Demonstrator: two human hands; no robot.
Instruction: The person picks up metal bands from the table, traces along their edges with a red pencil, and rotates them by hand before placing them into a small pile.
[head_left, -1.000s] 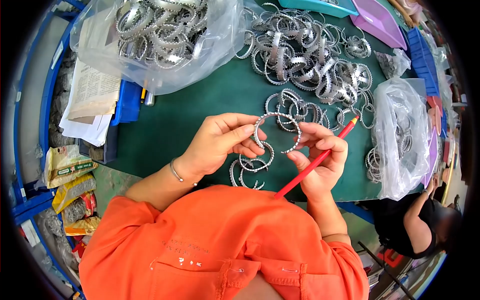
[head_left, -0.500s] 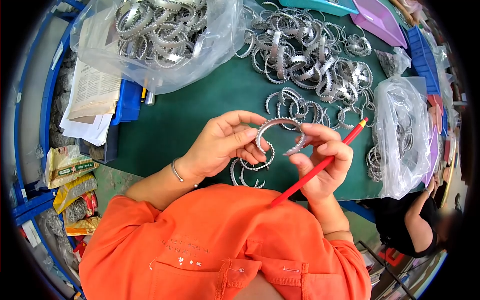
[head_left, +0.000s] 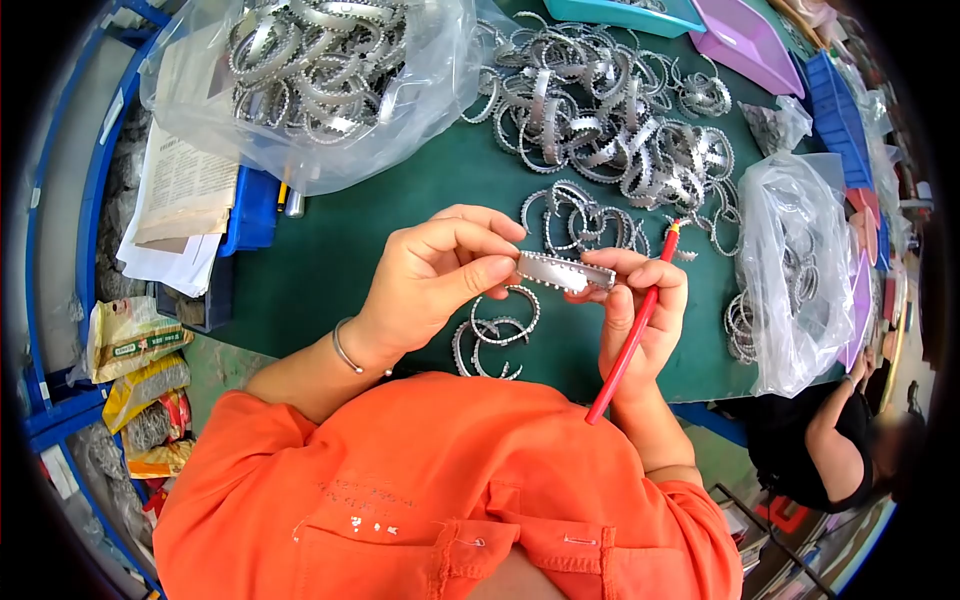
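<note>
A silver toothed metal band (head_left: 560,272) is held between my two hands, its smooth broad face turned up. My left hand (head_left: 435,275) pinches its left end between thumb and fingers. At the right end, my right hand (head_left: 640,305) grips the band and also holds a red pencil (head_left: 630,345) slanting across the fingers. Below the band, a few loose toothed rings (head_left: 497,330) lie on the green table (head_left: 310,290). Just beyond my hands is a small group of similar rings (head_left: 580,217).
A large heap of rings (head_left: 610,110) lies farther back, beside a clear bag of rings (head_left: 320,80). Another clear bag (head_left: 795,270) is at the right. Purple (head_left: 745,40) and teal trays (head_left: 630,14) stand behind. A person in black (head_left: 825,440) is at the right.
The band has been tilted from an open arc facing the camera to showing its broad outer face. My right hand has turned, and the red pencil now stands more upright.
</note>
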